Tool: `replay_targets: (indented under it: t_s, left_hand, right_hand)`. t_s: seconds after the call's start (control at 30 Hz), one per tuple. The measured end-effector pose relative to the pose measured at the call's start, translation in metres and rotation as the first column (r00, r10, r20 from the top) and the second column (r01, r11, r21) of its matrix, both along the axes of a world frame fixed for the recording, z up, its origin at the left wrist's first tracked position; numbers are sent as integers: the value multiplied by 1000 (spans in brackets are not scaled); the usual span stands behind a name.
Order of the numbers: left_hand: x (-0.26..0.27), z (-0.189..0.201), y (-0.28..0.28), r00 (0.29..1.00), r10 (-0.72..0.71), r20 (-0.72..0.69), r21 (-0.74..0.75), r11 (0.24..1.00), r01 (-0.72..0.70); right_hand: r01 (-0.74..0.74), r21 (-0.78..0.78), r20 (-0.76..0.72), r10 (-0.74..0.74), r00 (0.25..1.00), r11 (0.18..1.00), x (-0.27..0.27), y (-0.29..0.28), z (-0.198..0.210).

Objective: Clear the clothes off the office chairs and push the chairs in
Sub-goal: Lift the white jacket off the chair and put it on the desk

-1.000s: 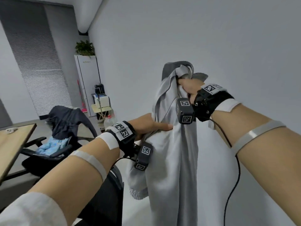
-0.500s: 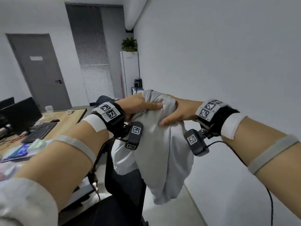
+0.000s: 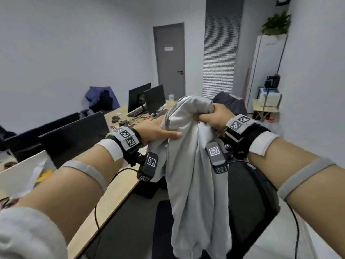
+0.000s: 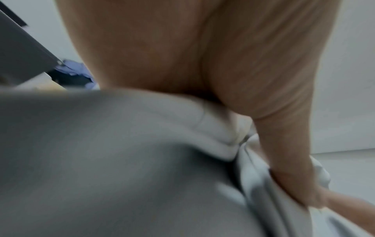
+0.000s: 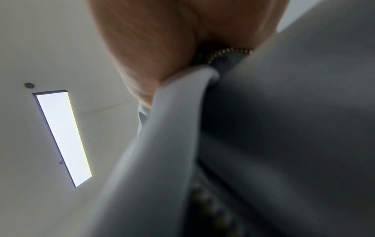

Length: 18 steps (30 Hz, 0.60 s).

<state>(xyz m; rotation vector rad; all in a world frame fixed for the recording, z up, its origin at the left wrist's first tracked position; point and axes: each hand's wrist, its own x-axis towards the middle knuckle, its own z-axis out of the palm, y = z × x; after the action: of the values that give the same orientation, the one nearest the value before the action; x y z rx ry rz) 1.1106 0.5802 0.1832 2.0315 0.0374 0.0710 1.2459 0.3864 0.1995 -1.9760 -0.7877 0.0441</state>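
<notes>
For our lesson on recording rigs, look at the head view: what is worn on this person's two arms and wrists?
Each wrist carries a black strap with white square-coded tags and a white band behind it: left hand, right hand. A small black tagged box hangs under each wrist, trailing a thin black cable. A grey band circles each forearm. A pale grey sleeve is pushed up on the left arm.

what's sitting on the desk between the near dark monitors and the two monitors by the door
In the head view, that stretch of desk between the near monitors and far monitors holds a mouse and tangled cables.
</notes>
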Motion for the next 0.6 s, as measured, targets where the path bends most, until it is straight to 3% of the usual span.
replay_targets:
  t_s: [0.1,0.27,0.43,0.53,0.6]
  left_hand:
    - [-30,-14,64,988,152,11,80,985,-153]
    - [-73,-43,168,899,438,8,38,898,-438]
    - [-104,-83,228,809,525,-265,-128,812,-569]
    - [-106,-115,255,696,507,-509,-296,656,-694]
    - [-98,-133,267,698,462,-547,-464,526,-713]
  right_hand:
    - [-21,29,-37,22,999,999,-11,75,-3]
    - [-8,18,-86,9,996,1000,-23,189,-24]
    - [51,92,-215,-30,976,994,-17,274,-50]
    - [49,131,-295,-8,955,990,-9,311,-63]
    - [27,113,-343,14,939,993,-5,336,-74]
